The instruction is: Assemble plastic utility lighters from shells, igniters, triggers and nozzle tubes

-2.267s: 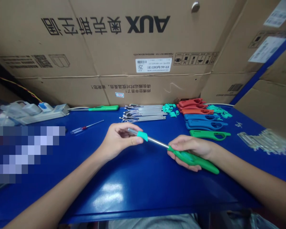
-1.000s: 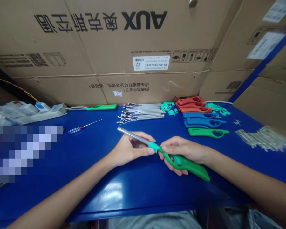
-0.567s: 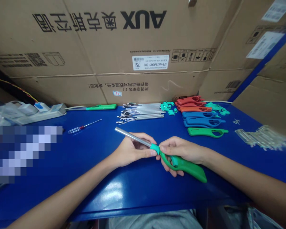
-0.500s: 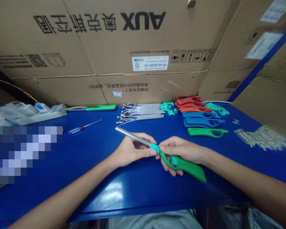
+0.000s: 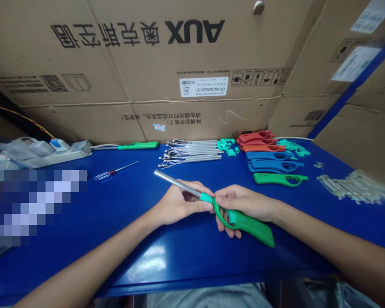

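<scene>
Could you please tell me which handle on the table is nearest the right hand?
The green handle at its row's near end; the row's others are blue, orange or red.

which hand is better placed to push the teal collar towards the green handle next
Probably the left hand: its thumb and forefinger are at the teal collar on the metal tube, while the right hand grips the green handle and seems better placed to steady it.
</scene>
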The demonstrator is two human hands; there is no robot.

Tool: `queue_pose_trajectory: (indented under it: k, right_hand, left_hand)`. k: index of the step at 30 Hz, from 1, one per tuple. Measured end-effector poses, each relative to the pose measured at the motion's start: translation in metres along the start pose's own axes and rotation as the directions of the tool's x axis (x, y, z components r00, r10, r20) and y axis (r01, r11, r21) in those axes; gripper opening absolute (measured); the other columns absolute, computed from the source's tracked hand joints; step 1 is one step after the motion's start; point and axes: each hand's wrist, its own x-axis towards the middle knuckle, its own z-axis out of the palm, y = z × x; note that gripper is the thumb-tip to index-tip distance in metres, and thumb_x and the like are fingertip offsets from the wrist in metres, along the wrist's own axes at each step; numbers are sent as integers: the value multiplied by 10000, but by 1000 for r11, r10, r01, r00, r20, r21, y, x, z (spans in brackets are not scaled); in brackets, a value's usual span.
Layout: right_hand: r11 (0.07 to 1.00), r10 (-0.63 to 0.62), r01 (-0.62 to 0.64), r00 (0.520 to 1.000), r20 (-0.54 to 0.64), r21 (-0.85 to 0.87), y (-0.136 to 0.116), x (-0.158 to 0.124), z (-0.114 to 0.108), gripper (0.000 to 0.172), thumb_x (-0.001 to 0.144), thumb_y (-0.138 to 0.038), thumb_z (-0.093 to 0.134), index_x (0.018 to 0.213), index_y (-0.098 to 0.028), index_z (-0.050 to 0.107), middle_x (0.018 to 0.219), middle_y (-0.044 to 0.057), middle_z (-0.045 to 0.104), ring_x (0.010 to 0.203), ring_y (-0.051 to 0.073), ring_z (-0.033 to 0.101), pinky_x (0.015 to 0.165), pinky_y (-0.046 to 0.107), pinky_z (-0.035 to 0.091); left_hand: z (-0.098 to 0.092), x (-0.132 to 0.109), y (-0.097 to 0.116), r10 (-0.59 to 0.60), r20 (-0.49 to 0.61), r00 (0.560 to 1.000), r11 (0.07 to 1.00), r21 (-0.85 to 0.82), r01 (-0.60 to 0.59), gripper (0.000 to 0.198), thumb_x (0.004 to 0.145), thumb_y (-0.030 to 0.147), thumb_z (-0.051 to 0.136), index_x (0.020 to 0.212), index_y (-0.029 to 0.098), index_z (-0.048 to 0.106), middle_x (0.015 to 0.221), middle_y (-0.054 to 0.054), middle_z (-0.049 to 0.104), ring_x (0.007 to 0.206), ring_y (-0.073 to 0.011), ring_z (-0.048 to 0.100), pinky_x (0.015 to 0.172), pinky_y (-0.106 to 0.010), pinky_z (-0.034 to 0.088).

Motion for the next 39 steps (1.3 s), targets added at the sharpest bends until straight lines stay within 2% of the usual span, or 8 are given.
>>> queue_pose_trajectory:
  k: [5, 9, 13, 17, 24, 33, 36, 39]
  right_hand:
    - [998, 3, -5, 999, -38, -57, -5, -4, -2, 372, 859, -476, 677, 845, -113, 595, 672, 58, 703, 454, 125, 653, 398, 188, 525]
    - [995, 31, -36, 998, -53, -94, -6, -6, -5, 361, 854, -469, 683, 880, -120, 596, 706, 59, 712, 466, 114, 650, 412, 182, 526]
    - [987, 68, -76, 996, -55, -142, -6, -7, -4, 395, 848, -507, 672, 855, -119, 593, 686, 61, 709, 452, 111, 637, 389, 171, 503]
    - [982, 50, -67, 994, -96, -178, -4, -8, -4, 393, 859, -511, 656, 801, -130, 575, 603, 18, 665, 388, 86, 581, 335, 142, 441]
    - [981, 41, -55, 996, -78, -189, -4, -8, -4, 381, 853, -497, 654, 762, -139, 561, 535, -17, 609, 320, 66, 495, 288, 137, 377]
    - [973, 55, -71, 995, -79, -219, -5, -8, -5, 405, 837, -521, 662, 765, -134, 568, 570, -8, 628, 334, 73, 531, 282, 133, 384]
    - [978, 22, -42, 995, -95, -207, -6, -7, -5, 405, 836, -516, 662, 737, -134, 568, 548, -15, 617, 332, 75, 529, 280, 138, 387]
    - [977, -4, -21, 993, -118, -211, -8, -7, -7, 395, 847, -501, 650, 732, -132, 569, 534, -14, 614, 320, 73, 520, 283, 139, 380]
  left_hand:
    - [-7, 1, 4, 40, -121, 992, 999, -10, -41, 170, 670, 163, 828, 820, 135, 754, 771, -14, 693, 677, -107, 640, 656, -214, 535]
    - [-12, 1, 7, 30, -150, 988, 999, -16, -32, 207, 630, 185, 851, 806, 137, 753, 756, -10, 685, 657, -111, 626, 650, -232, 530]
    - [-15, 0, 8, 65, -178, 982, 998, -6, -67, 168, 654, 166, 833, 800, 145, 752, 761, -5, 697, 675, -106, 635, 677, -223, 528]
    - [-16, 0, 7, 63, -180, 982, 998, -7, -66, 181, 649, 157, 833, 814, 151, 759, 763, -4, 702, 673, -108, 635, 677, -227, 530]
    - [-18, 0, 5, 45, -166, 985, 999, 37, -39, 228, 614, 180, 855, 826, 160, 773, 769, -10, 696, 656, -114, 628, 654, -241, 539]
    - [-20, -2, 1, 54, -162, 985, 980, 200, -21, 301, 631, 315, 868, 874, 163, 777, 809, -56, 749, 730, -199, 678, 705, -335, 576]
    - [-18, -2, -1, 51, -173, 984, 985, 173, -21, 307, 665, 308, 853, 920, 158, 771, 830, -63, 754, 738, -193, 681, 712, -323, 570]
    - [-15, -1, -2, 36, -180, 983, 996, 88, -21, 362, 697, 302, 840, 1013, 151, 752, 808, -59, 745, 676, -149, 651, 660, -273, 547]
